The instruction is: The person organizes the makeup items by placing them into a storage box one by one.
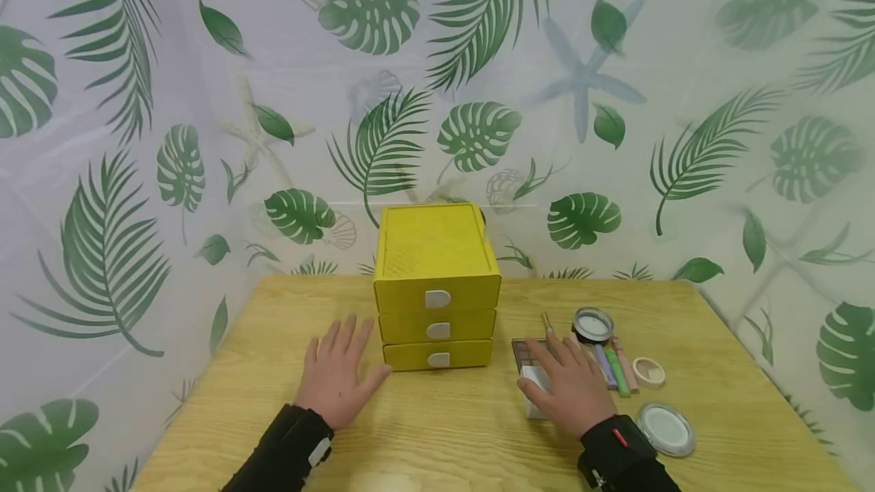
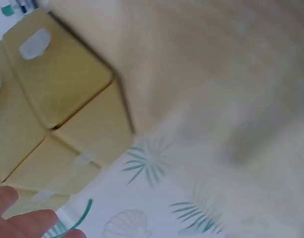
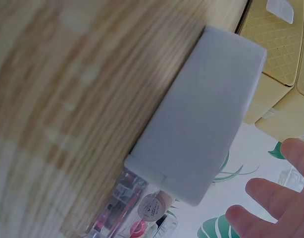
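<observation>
In the head view a yellow box with three drawers stands at the middle of the table, each drawer with a pale tab, all pushed in. My left hand is just left of it, fingers straight and spread, holding nothing. To the right of the drawers my right hand spreads its fingers over a group of cosmetics. It partly covers a white box and a dark palette with a grid of pans. In the right wrist view the white box appears large, with the fingertips beside it.
Right of my right hand lie a round black-rimmed jar, lilac, green and pink tubes, a small cream round case and a clear round compact. A thin brush-like stick lies behind. A leaf-print sheet hangs behind the table.
</observation>
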Demonstrator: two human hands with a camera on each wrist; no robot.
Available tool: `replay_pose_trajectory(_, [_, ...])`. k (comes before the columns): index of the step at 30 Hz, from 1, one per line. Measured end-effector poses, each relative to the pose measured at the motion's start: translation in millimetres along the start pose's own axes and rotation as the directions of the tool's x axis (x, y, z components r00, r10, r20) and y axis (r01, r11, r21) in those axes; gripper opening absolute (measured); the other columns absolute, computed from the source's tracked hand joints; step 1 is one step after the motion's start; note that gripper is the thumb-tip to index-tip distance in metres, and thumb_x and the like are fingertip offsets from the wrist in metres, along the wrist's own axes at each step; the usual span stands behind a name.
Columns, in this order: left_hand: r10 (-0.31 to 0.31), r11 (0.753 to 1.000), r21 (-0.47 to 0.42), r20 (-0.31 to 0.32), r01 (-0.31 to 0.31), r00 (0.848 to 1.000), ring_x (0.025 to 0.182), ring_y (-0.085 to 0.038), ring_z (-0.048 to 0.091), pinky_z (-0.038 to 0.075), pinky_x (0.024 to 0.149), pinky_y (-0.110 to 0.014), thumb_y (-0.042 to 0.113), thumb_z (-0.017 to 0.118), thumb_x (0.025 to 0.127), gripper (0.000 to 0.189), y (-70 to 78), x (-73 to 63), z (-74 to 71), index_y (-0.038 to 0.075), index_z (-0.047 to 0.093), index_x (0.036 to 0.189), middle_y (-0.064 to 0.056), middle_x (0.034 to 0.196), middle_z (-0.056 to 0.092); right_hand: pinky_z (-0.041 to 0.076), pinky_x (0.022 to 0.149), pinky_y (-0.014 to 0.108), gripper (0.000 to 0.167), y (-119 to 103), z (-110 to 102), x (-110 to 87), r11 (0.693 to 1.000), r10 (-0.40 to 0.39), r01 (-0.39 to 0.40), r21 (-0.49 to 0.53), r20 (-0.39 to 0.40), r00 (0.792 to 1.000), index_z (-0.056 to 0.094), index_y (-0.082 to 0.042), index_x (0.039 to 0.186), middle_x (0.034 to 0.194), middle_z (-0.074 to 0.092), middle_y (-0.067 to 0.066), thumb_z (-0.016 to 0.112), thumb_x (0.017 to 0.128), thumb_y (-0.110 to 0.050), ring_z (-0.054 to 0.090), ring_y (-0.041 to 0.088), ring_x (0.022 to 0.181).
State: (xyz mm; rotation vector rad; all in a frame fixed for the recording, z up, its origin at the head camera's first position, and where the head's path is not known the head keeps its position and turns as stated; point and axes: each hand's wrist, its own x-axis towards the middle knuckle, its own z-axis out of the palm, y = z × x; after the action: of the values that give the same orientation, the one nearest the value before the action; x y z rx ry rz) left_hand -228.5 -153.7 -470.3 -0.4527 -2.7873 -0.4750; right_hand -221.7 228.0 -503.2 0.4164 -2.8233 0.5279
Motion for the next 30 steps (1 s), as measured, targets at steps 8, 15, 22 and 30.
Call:
replay_pose_trajectory(8, [0.083,0.996,-0.009,-0.049,-0.083,0.995,0.148,-0.042,0.025,0.019,0.115,-0.069,0.056,0.052,0.1,0.08,6.7,24.5,-34.6,0.009,0.028,0.161,-0.02,0.162,0.029,0.013,0.118,0.065,0.064,-4.0,-3.4,0.4,0.999,-0.03,0.03,-0.011,-0.019,0.999,0.049,-0.013,0.152,0.153,0.042,0.025,0.063,0.099,-0.046,0.03,0.051,0.143])
replay_pose_trajectory(15, [0.123,0.992,-0.019,-0.042,-0.124,0.992,0.152,-0.037,0.015,0.01,0.12,-0.064,0.052,0.052,0.101,0.078,13.2,47.1,-69.9,0.011,0.025,0.162,-0.015,0.166,0.022,0.016,0.118,0.066,0.064,-9.5,-0.7,5.0,0.999,-0.044,0.044,-0.009,-0.011,0.999,0.049,-0.016,0.152,0.152,0.045,0.021,0.066,0.097,-0.045,0.033,0.047,0.143])
replay_pose_trajectory(22, [0.177,0.984,-0.004,-0.017,-0.177,0.984,0.153,-0.037,0.013,0.01,0.12,-0.063,0.055,0.05,0.101,0.075,19.6,64.8,-77.7,0.013,0.032,0.16,-0.016,0.167,0.019,0.028,0.112,0.068,0.063,-8.0,1.6,3.2,0.999,-0.034,0.034,0.004,-0.005,0.999,0.052,-0.015,0.15,0.151,0.046,0.021,0.068,0.096,-0.043,0.038,0.048,0.14])
replay_pose_trajectory(30, [0.22,0.975,-0.011,0.067,-0.22,0.973,0.153,-0.038,0.011,0.01,0.121,-0.06,0.056,0.047,0.103,0.07,26.7,90.5,-81.0,0.015,0.037,0.159,-0.017,0.167,0.018,0.027,0.114,0.064,0.062,-2.7,1.2,0.1,0.999,-0.044,0.044,-0.005,-0.014,0.999,0.051,-0.017,0.151,0.151,0.046,0.02,0.068,0.097,-0.042,0.04,0.046,0.139])
